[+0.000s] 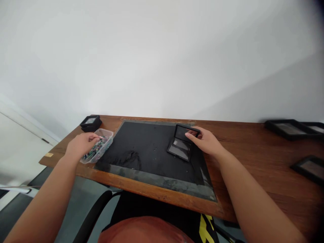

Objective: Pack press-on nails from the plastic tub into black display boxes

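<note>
Clear plastic tub (pixel 102 152), nine o'clock; rectangular black case (pixel 179 150), two o'clock. Your left hand (pixel 81 143) narrowed, hold unclear; right hand (pixel 207 141) grips lid (pixel 180 132).

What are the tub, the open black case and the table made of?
Tub: probably glossy clear plastic, with see-through walls. Case: likely smooth plastic, judging by its slight sheen. Table: seemingly satin wood or veneer, with streaky brown grain.

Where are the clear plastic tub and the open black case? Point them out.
Clear plastic tub (pixel 103 151), head view: on its right side wall.
Open black case (pixel 180 146), head view: on its lower half.
</note>
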The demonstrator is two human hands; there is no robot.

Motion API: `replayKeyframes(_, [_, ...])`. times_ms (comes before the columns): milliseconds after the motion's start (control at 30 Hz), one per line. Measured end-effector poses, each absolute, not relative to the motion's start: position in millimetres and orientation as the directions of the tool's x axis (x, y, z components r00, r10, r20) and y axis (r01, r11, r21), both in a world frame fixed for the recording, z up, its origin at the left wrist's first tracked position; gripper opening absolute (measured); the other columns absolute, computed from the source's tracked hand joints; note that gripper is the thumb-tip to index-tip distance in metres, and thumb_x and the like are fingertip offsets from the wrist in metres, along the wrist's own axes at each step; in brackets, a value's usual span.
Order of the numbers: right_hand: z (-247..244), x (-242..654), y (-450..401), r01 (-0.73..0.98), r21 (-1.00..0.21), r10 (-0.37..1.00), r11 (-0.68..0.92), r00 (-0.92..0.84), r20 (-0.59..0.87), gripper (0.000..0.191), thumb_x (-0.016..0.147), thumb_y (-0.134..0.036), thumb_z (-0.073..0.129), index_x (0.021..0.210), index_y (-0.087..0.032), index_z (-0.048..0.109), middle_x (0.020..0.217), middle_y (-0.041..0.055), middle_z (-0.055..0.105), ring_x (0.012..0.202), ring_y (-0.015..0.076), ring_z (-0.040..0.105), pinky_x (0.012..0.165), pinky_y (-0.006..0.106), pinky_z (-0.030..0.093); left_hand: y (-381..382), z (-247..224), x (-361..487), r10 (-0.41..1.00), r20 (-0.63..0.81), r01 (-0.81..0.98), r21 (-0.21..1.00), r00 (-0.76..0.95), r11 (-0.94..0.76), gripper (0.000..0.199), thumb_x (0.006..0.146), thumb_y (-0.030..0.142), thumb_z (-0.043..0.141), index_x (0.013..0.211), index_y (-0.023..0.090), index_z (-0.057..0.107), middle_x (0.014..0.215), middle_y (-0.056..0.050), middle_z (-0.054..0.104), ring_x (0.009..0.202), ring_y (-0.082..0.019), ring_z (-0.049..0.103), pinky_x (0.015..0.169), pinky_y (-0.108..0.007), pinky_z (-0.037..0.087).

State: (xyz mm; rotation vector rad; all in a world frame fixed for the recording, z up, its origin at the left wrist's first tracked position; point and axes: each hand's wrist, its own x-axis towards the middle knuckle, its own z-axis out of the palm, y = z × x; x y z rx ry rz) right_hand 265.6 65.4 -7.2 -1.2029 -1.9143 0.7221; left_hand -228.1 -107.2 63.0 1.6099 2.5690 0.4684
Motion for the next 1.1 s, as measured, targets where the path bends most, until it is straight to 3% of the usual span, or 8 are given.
replayKeyframes(133, [-1, 267, 62, 0.446, -0.750, 0.872, 0.488, -0.218, 0.437, 0.047, 0.082, -0.053, 0.072, 0.117, -0.022, 0.072, 0.116, 0.0130, 0.076, 0.107, 0.0310, 0.070, 0.096, 0.051, 0.055, -109, 70, -222, 0.844, 0.098, 0.812, 0.349, -0.527, 0.467, 0.033, 0.077, 0.045, 0.067, 0.098, 0.022, 0.078, 0.101, -0.009, 0.081, 0.101, -0.032, 0.074, 0.086, -0.037, 0.054])
replayKeyframes(267, [1, 270, 62, 0.436, -0.725, 0.843, 0.533, -0.200, 0.500, 0.043, 0.087, -0.052, 0.065, 0.118, -0.022, 0.070, 0.123, 0.0135, 0.074, 0.113, 0.0314, 0.068, 0.103, 0.054, 0.051, -109, 75, -209, 0.834, 0.080, 0.774, 0.430, -0.546, 0.465, 0.045, 0.079, 0.045, 0.065, 0.114, 0.018, 0.074, 0.101, -0.010, 0.082, 0.095, -0.029, 0.077, 0.079, -0.034, 0.059])
replayKeyframes(367, [2, 271, 62, 0.461, -0.686, 0.816, 0.562, -0.174, 0.552, 0.043, 0.089, -0.054, 0.063, 0.118, -0.023, 0.069, 0.124, 0.0124, 0.073, 0.117, 0.0321, 0.066, 0.105, 0.056, 0.049, -111, 83, -196, 0.839, 0.063, 0.703, 0.581, -0.540, 0.409, 0.055, 0.078, 0.049, 0.070, 0.123, 0.018, 0.070, 0.108, -0.011, 0.081, 0.098, -0.029, 0.077, 0.080, -0.034, 0.061])
replayKeyframes(433, [6, 271, 59, 0.479, -0.636, 0.768, 0.605, -0.141, 0.624, 0.046, 0.084, -0.056, 0.070, 0.117, -0.024, 0.069, 0.123, 0.0118, 0.073, 0.118, 0.0328, 0.065, 0.104, 0.055, 0.050, -111, 90, -184, 0.857, 0.065, 0.647, 0.686, -0.511, 0.333, 0.060, 0.075, 0.053, 0.076, 0.126, 0.020, 0.069, 0.109, -0.009, 0.081, 0.099, -0.029, 0.077, 0.084, -0.035, 0.062])
replayKeyframes(533, [16, 271, 51, 0.504, -0.553, 0.668, 0.664, -0.067, 0.741, 0.048, 0.077, -0.056, 0.079, 0.113, -0.025, 0.070, 0.117, 0.0116, 0.073, 0.115, 0.0334, 0.065, 0.101, 0.053, 0.051, -104, 101, -158, 0.897, 0.093, 0.654, 0.717, -0.432, 0.240, 0.061, 0.075, 0.055, 0.079, 0.126, 0.024, 0.069, 0.104, -0.007, 0.082, 0.090, -0.029, 0.078, 0.088, -0.040, 0.062])
replayKeyframes(667, [33, 268, 35, 0.535, -0.473, 0.562, 0.700, -0.003, 0.827, 0.041, 0.077, -0.056, 0.080, 0.103, -0.025, 0.072, 0.107, 0.0109, 0.074, 0.108, 0.0324, 0.066, 0.103, 0.053, 0.048, -78, 99, -101, 0.971, 0.073, 0.535, 0.842, -0.229, 0.063, 0.058, 0.076, 0.054, 0.082, 0.121, 0.021, 0.070, 0.101, -0.009, 0.082, 0.081, -0.024, 0.077, 0.086, -0.042, 0.062])
replayKeyframes(900, [43, 251, 14, 0.364, -0.476, 0.569, 0.800, -0.214, 0.794, 0.027, 0.073, -0.051, 0.085, 0.082, -0.030, 0.072, 0.081, 0.0024, 0.073, 0.082, 0.0250, 0.065, 0.088, 0.045, 0.049, -17, 48, -8, 0.986, -0.062, 0.243, 0.970, 0.152, 0.024, 0.069, 0.079, 0.044, 0.082, 0.138, 0.020, 0.057, 0.101, -0.008, 0.080, 0.074, -0.016, 0.073, 0.073, -0.032, 0.060])
replayKeyframes(1100, [39, 250, 9, 0.363, -0.461, 0.584, 0.810, -0.420, 0.695, 0.032, 0.078, -0.048, 0.083, 0.104, -0.031, 0.077, 0.081, 0.0016, 0.070, 0.079, 0.0213, 0.062, 0.081, 0.039, 0.048, -4, 19, 18, 0.965, -0.015, 0.036, 0.999, 0.262, 0.006, 0.064, 0.079, 0.043, 0.082, 0.133, 0.017, 0.058, 0.097, -0.006, 0.077, 0.073, -0.014, 0.071, 0.073, -0.030, 0.058])
